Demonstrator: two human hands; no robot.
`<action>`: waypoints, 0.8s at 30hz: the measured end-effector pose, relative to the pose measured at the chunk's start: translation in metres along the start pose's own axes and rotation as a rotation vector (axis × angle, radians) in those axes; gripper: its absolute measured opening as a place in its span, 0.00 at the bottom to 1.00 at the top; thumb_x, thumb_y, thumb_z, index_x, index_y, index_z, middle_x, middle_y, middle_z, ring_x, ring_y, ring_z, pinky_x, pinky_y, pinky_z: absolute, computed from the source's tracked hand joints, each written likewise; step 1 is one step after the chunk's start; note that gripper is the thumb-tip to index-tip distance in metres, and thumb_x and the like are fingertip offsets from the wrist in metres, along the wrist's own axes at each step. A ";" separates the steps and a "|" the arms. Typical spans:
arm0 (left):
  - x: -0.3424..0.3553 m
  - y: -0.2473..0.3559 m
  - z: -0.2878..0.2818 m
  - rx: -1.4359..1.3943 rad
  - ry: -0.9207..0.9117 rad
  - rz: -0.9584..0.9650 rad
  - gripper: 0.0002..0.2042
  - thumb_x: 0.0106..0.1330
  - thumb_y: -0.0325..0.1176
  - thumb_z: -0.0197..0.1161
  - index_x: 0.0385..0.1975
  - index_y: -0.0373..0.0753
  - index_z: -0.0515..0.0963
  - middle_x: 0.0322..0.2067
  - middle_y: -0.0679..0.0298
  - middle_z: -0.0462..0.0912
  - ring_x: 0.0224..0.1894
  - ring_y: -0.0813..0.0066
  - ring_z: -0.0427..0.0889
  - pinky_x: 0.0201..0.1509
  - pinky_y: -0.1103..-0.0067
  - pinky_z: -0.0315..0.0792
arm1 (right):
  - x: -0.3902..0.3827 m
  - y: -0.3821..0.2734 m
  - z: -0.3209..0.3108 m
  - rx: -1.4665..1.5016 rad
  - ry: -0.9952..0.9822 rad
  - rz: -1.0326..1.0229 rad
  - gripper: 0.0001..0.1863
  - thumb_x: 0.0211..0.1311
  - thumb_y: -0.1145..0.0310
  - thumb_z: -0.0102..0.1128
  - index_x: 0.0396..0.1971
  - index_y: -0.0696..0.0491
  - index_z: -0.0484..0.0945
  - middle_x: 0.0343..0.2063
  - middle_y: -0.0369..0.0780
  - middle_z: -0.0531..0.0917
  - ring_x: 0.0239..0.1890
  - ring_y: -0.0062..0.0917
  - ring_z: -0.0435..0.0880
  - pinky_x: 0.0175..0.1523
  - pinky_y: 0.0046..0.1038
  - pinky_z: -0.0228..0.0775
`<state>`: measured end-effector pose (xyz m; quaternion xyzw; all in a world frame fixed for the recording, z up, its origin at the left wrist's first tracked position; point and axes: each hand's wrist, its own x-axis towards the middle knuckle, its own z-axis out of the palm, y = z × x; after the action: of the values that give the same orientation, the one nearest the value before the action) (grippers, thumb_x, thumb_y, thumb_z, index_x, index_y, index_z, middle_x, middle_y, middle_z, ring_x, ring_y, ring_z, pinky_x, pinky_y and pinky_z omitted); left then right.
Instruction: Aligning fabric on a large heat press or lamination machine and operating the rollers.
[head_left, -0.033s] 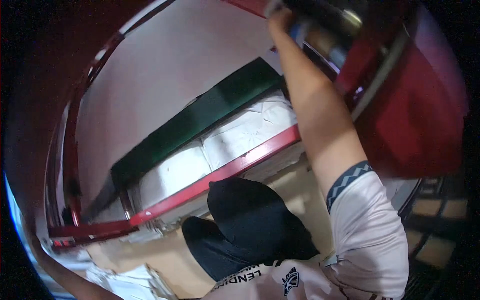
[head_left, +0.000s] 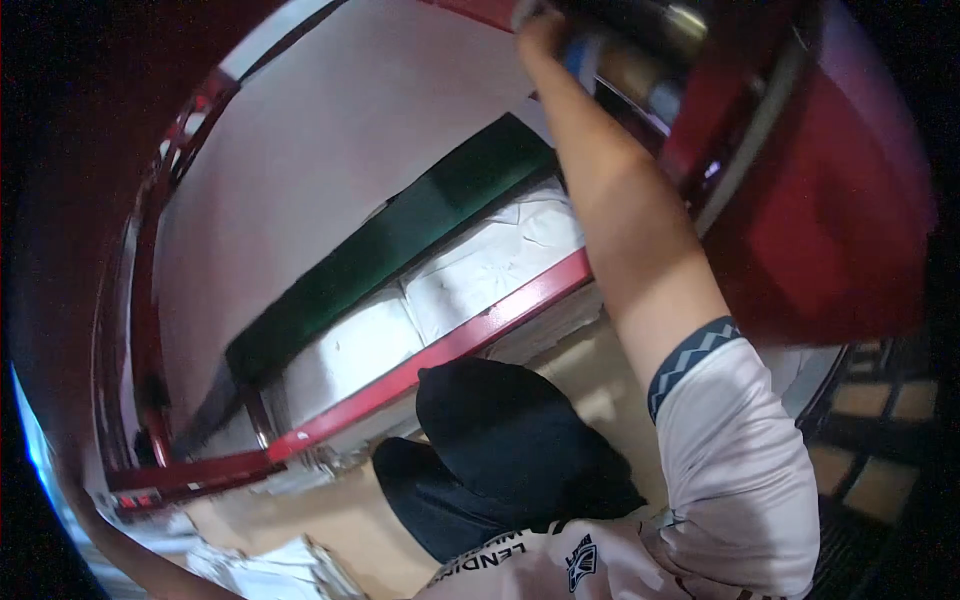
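Observation:
My right arm reaches up to a dark machine part with brass and blue pieces; my right hand looks closed at its edge, on something I cannot make out. My left arm stretches to the far left, where my left hand is dim beside a red frame, its fingers hidden. Before me are a pale panel, a long green strip lying along it, white wrapped stacks below the strip and a red rail.
A red panel fills the right side. My legs in black are over a tan surface. Loose white sheets lie at the lower left. Tiled flooring shows at the far right.
My right arm and hand sit slightly further left and up in the view, and the surroundings have shifted a little with the camera. Neither hand visibly changes its grip.

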<state>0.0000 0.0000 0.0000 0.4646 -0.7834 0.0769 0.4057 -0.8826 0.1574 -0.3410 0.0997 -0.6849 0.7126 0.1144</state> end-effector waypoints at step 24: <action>-0.214 0.386 0.287 -0.529 -0.133 1.232 0.17 0.57 0.37 0.76 0.47 0.57 0.87 0.61 0.69 0.79 0.64 0.51 0.76 0.60 0.61 0.76 | 0.033 -0.024 0.033 0.211 0.398 -0.171 0.27 0.71 0.57 0.54 0.62 0.60 0.70 0.62 0.57 0.70 0.63 0.51 0.70 0.66 0.43 0.60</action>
<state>-0.4156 0.2146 -0.2416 -0.1782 -0.9211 0.0710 0.3387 -0.9072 0.1263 -0.3070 0.0265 -0.5595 0.7737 0.2960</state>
